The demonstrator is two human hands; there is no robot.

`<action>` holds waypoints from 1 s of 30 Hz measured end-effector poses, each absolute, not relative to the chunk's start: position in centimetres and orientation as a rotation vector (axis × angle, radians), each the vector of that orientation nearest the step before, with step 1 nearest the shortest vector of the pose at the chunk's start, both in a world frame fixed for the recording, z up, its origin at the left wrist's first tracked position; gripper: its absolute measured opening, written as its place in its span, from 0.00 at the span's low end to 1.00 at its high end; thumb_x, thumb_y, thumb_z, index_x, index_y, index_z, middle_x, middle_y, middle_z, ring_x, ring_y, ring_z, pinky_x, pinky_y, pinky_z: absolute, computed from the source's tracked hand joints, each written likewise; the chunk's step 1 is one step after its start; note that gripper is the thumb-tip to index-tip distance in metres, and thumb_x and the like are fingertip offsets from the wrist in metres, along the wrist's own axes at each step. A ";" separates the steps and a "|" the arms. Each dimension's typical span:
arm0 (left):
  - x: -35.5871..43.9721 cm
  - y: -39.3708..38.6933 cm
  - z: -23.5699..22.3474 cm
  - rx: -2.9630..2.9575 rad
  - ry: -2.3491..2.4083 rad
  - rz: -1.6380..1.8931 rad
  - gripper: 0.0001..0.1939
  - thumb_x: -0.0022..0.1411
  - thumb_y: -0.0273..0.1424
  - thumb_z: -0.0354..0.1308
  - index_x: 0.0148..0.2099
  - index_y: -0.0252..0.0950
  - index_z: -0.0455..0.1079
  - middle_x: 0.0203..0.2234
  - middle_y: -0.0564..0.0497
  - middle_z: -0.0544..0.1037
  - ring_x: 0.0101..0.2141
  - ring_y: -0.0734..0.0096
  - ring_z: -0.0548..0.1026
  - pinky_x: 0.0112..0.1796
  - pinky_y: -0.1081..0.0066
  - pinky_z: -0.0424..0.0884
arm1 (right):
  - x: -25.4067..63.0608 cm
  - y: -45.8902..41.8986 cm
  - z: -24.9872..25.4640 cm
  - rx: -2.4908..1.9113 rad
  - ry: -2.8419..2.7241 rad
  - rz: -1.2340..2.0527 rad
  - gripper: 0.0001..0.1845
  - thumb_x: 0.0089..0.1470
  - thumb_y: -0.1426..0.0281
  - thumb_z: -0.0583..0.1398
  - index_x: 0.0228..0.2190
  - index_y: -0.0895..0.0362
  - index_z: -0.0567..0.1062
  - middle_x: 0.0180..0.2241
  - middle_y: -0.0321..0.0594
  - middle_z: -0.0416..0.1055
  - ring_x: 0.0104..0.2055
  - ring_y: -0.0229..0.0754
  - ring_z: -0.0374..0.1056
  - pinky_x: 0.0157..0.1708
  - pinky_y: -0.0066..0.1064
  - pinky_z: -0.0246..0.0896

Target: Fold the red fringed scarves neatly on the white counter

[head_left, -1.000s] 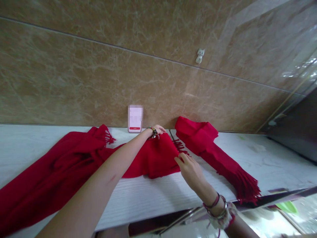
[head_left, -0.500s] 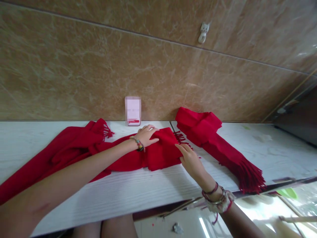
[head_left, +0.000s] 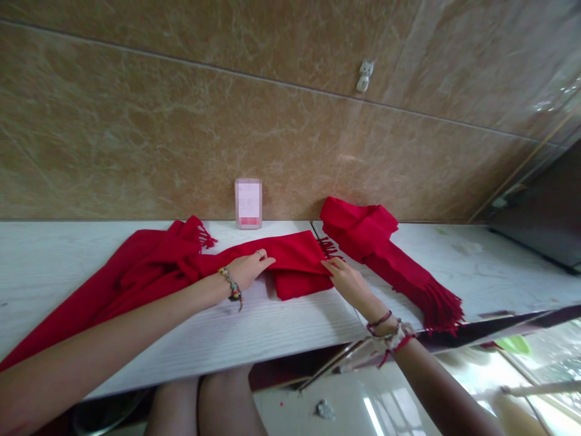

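Both hands, left (head_left: 247,269) and right (head_left: 347,281), pinch the red scarf's (head_left: 290,251) near edge; a phone (head_left: 249,204) leans against the wall (head_left: 181,139) behind.

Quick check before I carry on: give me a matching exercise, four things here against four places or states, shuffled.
Column one
1. left hand
2. right hand
3. phone
4. cat-shaped ornament

Column two
A. upright, leaning at the foot of the wall
B. at the right end of the folded red cloth
C. white, high on the wall
D. multicoloured beads on its wrist

Pairs: 1-D, 2-B, 3-A, 4-C
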State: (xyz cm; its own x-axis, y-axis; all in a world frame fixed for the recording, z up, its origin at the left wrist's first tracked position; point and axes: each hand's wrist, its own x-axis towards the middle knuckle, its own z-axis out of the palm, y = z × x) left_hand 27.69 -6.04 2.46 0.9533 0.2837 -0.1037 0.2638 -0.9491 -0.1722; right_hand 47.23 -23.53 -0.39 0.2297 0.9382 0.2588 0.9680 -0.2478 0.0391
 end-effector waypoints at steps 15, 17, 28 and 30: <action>25.7 -7.7 0.2 -3.169 -0.287 0.273 0.29 0.52 0.19 0.47 0.57 0.36 0.55 0.57 0.42 0.56 0.55 0.65 0.56 0.52 0.67 0.54 | 47.5 -24.4 0.0 -2.031 -2.157 -0.308 0.21 0.50 0.82 0.47 0.44 0.59 0.70 0.45 0.46 0.68 0.49 0.41 0.61 0.48 0.37 0.58; 26.1 -7.3 1.1 -3.222 -0.395 0.293 0.28 0.55 0.28 0.49 0.59 0.38 0.51 0.58 0.41 0.53 0.55 0.60 0.54 0.52 0.62 0.55 | 47.7 -24.5 0.6 -1.985 -2.148 -0.229 0.19 0.50 0.79 0.50 0.42 0.58 0.72 0.45 0.45 0.68 0.49 0.42 0.61 0.48 0.37 0.58; 33.4 -6.0 0.6 -3.182 -1.202 0.166 0.34 0.56 0.51 0.38 0.62 0.44 0.40 0.61 0.47 0.35 0.58 0.46 0.36 0.48 0.39 0.46 | 47.3 -14.3 2.4 -2.188 -1.819 -0.263 0.21 0.55 0.70 0.50 0.49 0.63 0.64 0.51 0.52 0.61 0.53 0.45 0.56 0.51 0.38 0.53; 33.5 -5.7 -0.5 -3.171 -1.257 0.194 0.36 0.55 0.52 0.38 0.62 0.45 0.39 0.61 0.49 0.34 0.58 0.45 0.36 0.48 0.38 0.43 | 47.1 -13.2 1.0 -2.294 -1.823 -0.285 0.22 0.55 0.67 0.49 0.51 0.59 0.61 0.53 0.50 0.58 0.56 0.49 0.52 0.50 0.43 0.52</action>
